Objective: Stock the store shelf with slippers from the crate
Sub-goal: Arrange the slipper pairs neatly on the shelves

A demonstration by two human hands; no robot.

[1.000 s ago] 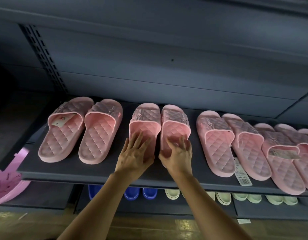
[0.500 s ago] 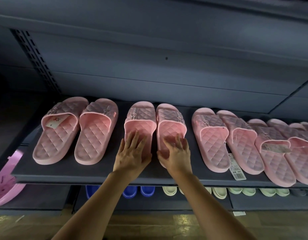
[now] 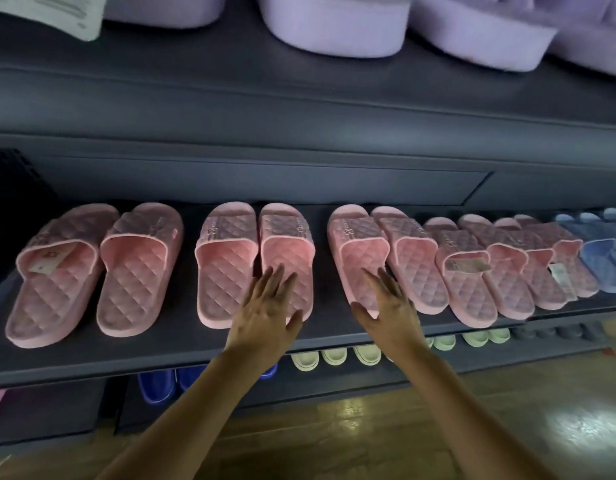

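Note:
Pink quilted slippers lie in pairs along a dark shelf (image 3: pixel 161 344). My left hand (image 3: pixel 266 311) lies flat, fingers spread, on the heel of the right slipper of the middle pair (image 3: pixel 227 258). My right hand (image 3: pixel 389 306) rests open on the heel of the left slipper of the neighbouring pair (image 3: pixel 360 247) to the right. Neither hand grips anything. A further pink pair (image 3: pixel 92 268) sits at the left, with a tag inside one slipper. No crate is in view.
More pink pairs (image 3: pixel 500 265) overlap toward the right, then blue slippers (image 3: pixel 600 258). Purple slippers (image 3: pixel 334 26) stand on the shelf above. Blue (image 3: pixel 157 386) and pale green slippers (image 3: pixel 334 356) fill the shelf below. A wooden floor (image 3: pixel 403 438) lies underneath.
My right hand has left the middle pair and moved right onto the neighbouring pair. My left hand shifted onto the middle pair's right slipper. The view rose, showing the upper shelf.

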